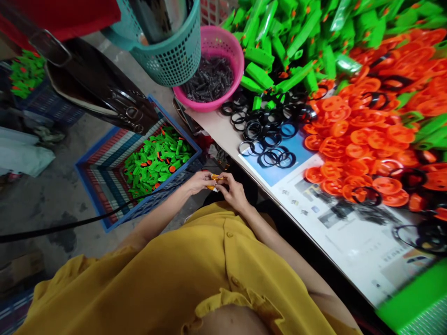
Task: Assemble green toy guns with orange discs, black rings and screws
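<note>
My left hand [200, 182] and my right hand [233, 190] meet in front of my body, beside the table's edge. Between them is a small orange and white packet [211, 188], pinched by the fingers of both hands. Its details are too small to make out. Right of my hands, black rings [275, 157] lie on the printed sheet covering the table [289, 195]. Orange round parts [359, 139] and green plastic parts [289, 46] are heaped farther back on it.
A blue-rimmed crate [101, 216] with green pieces [157, 160] stands on the floor at left. A pink bowl [209, 106] of springs, a teal basket [167, 60] and a brown bag [101, 88] are ahead. A green tray [415, 298] is at lower right.
</note>
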A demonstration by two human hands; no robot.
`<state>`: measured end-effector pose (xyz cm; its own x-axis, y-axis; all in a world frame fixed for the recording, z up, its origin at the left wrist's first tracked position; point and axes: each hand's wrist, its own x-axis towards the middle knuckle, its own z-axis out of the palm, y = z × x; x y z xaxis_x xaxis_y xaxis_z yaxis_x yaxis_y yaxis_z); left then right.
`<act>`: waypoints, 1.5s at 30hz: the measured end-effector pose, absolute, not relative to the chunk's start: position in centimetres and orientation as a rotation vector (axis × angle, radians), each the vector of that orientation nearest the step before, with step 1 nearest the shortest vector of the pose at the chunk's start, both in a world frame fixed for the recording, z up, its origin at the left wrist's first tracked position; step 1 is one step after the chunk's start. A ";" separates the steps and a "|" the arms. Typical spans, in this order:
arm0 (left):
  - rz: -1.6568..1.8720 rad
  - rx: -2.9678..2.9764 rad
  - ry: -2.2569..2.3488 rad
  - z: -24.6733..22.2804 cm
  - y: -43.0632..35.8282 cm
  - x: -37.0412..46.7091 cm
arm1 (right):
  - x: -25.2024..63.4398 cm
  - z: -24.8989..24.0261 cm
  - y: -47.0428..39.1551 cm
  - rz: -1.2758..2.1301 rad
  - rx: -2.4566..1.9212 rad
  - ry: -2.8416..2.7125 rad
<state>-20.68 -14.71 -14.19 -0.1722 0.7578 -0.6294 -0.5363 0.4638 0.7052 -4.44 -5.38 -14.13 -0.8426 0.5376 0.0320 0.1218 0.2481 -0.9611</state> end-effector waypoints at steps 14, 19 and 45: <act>1.118 0.302 1.259 -13.3 -13.6 -20.5 | -4.9 -13.9 -5.8 2.338 -0.704 -1.321; 1.162 0.283 1.287 -13.9 -13.5 -20.1 | -5.0 -13.9 -5.9 2.230 -0.803 -1.248; 1.387 0.213 1.069 -11.0 -14.9 -19.3 | -4.0 -8.1 -6.5 2.028 -0.723 -1.376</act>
